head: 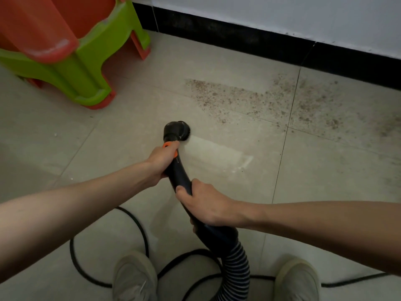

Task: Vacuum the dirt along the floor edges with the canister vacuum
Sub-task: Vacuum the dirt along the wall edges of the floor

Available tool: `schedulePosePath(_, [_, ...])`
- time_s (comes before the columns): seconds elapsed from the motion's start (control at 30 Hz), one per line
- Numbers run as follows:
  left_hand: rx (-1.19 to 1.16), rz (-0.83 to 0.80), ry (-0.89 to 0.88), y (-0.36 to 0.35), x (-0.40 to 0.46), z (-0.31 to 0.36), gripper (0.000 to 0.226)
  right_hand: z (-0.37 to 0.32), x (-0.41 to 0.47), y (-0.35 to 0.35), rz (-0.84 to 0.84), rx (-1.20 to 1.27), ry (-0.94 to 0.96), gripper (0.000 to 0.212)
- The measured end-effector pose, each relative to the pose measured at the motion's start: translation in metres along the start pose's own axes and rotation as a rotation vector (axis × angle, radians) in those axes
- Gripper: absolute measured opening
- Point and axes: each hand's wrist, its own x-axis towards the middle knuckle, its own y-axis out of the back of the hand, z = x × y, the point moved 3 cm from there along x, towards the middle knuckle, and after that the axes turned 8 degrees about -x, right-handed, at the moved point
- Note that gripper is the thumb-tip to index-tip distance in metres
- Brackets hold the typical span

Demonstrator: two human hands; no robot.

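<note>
Surroundings:
- Tiled floor, pale beige w/ thin grout lines.
- Black baseboard along white wall, running top centre to right edge.
- Stacked plastic stools, green over orange, top left; legs on floor, well left of dirt, not betw. nozzle and wall.
- Black power cord looped on floor near feet, passing under hose.
- Two pale shoes, bottom edge, either side of hose.

Task items:
- Dirt: brown grit band on floor just in front of baseboard, spreading right; thinner patch far right.
- Brush nozzle: black, round, down on tile, near left end of dirt band but apart from it. Paler swept-looking strip on floor just right of nozzle.
- Vacuum wand: black curved handle tube w/ orange collar near nozzle.
- Ribbed hose: striped, runs from wand end down out of view.

Hands:
- Left hand: arm stretched fwd from lower left, fingers wrapped round wand at orange collar.
- Right hand: arm in from right edge, fingers clasped round wand lower down, thumb on top.

Hidden/unclear:
- Canister body not seen.
- Stools cut off at top and left.
- Nozzle bristles hard to make out.
- Right-hand fingertips hidden under wand.
</note>
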Motion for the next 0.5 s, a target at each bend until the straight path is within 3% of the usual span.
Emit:
schedulePosePath(0.17, [-0.054,0.032,-0.024,0.001,-0.011,-0.014,0.023,0.002,-0.009,-0.003,-0.092,0.088,-0.047,0.043])
schedulePosePath(0.33, [-0.022,-0.034,-0.007,-0.013,-0.021,-0.020,0.025,0.010,-0.013,-0.007,-0.236,0.501,-0.136,0.044])
schedulePosePath(0.5, [0.014,-0.128,-0.017,-0.040,-0.018,-0.011,0.025,0.018,-0.018,0.000,-0.032,0.495,-0.147,0.044])
